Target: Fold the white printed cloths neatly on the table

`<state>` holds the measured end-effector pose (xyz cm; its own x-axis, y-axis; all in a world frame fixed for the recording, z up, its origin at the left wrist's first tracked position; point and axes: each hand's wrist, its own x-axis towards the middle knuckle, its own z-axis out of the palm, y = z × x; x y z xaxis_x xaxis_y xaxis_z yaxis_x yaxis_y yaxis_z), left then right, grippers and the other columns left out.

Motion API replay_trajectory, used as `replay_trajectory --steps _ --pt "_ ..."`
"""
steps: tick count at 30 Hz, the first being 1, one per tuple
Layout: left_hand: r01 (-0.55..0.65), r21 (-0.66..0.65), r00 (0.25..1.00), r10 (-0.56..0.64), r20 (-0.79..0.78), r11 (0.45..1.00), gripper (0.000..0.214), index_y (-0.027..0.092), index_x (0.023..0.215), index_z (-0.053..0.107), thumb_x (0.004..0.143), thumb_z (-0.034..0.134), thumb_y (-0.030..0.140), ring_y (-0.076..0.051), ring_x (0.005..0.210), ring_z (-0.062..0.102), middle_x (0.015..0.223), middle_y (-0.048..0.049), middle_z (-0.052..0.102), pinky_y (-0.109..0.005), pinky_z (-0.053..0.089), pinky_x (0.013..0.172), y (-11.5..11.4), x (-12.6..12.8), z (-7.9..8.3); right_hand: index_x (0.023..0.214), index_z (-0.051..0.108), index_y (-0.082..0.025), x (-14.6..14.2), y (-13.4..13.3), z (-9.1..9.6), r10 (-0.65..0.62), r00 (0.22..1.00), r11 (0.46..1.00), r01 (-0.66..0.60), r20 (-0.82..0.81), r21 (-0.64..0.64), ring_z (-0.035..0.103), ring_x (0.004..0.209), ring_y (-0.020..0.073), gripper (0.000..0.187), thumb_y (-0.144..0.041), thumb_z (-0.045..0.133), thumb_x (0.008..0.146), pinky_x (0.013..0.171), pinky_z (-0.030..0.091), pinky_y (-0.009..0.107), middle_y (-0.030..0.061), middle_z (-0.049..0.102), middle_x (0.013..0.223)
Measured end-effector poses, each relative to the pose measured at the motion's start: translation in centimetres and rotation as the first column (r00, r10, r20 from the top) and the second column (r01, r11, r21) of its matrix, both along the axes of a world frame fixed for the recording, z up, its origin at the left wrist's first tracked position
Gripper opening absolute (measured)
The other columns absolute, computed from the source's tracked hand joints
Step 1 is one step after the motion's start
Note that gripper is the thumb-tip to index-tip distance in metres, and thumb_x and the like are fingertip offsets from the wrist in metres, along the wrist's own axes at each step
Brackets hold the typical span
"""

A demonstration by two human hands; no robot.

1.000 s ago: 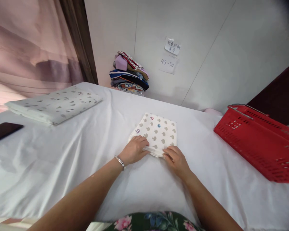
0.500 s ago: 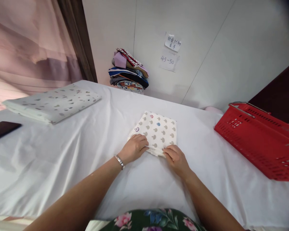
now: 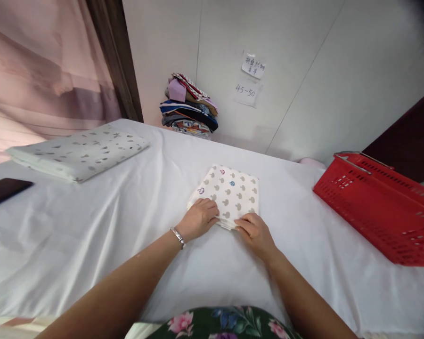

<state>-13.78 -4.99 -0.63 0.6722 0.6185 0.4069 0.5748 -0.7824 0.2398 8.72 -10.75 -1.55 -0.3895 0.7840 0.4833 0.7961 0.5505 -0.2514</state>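
A folded white cloth (image 3: 229,190) printed with grey mushroom-like shapes and a few coloured ones lies flat in the middle of the table. At its near left corner my left hand (image 3: 200,216), with a silver bracelet at the wrist, is closed on the edge. My right hand (image 3: 255,234) pinches the near edge farther right, thumb and fingers together. Several layers show along the near edge between the hands. The fingertips under the cloth are partly hidden.
A larger folded white cloth (image 3: 81,153) lies at the left, with a dark flat object (image 3: 5,190) before it. On the right stands a red plastic basket (image 3: 378,212). A pile of folded fabrics (image 3: 189,106) rises behind the white-covered table (image 3: 155,278), near the wall.
My right hand has slid slightly left along the near edge of the cloth. My left hand and the cloth stay almost where they were.
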Motion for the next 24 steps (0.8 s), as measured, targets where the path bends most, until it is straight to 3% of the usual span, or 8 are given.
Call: replay_trajectory --steps 6,14,20,24 --pt "-0.051 -0.005 0.997 0.051 0.063 0.999 0.021 0.018 0.073 0.056 0.087 0.048 0.032 -0.015 0.073 0.049 0.073 -0.0012 0.055 -0.031 0.038 0.072 0.5 -1.1 0.1 0.092 0.065 -0.022 0.0 0.1 -0.1 0.012 1.0 1.0 -0.011 -0.024 0.027 0.053 0.075 0.0162 0.017 -0.02 0.05 0.084 0.066 0.044 0.03 0.0038 0.057 0.079" --pt "-0.351 0.004 0.933 0.35 0.081 0.936 0.033 0.017 0.056 0.047 0.082 0.054 0.035 -0.015 0.063 0.05 0.064 -0.0015 0.054 -0.031 0.038 0.061 1.0 -1.7 -0.1 0.087 0.064 -0.022 -0.2 0.2 -0.4 0.018 0.999 1.0 -0.017 -0.037 0.015 0.052 0.072 0.0164 0.016 -0.018 0.049 0.084 0.063 0.044 0.03 0.004 0.056 0.078" --pt "-0.372 0.025 0.925 0.369 0.089 0.928 0.021 0.018 0.063 0.051 0.08 0.057 0.029 -0.019 0.074 0.052 0.072 -0.0033 0.056 -0.034 0.04 0.066 0.5 -1.4 -0.1 0.084 0.063 -0.022 -0.5 0.1 -0.1 0.017 0.999 1.0 -0.017 -0.052 0.007 0.052 0.071 0.0163 0.016 -0.018 0.048 0.084 0.061 0.044 0.03 0.0035 0.055 0.076" --pt "-0.408 0.039 0.898 0.394 0.197 0.912 0.002 0.019 0.077 0.054 0.077 0.056 0.02 -0.021 0.085 0.053 0.088 -0.0051 0.058 -0.035 0.042 0.071 0.5 -1.5 -0.3 0.083 0.064 -0.023 -0.6 0.0 0.0 0.016 0.996 1.0 -0.017 -0.086 -0.018 0.053 0.071 0.0162 0.016 -0.018 0.049 0.083 0.06 0.046 0.029 0.0034 0.056 0.076"
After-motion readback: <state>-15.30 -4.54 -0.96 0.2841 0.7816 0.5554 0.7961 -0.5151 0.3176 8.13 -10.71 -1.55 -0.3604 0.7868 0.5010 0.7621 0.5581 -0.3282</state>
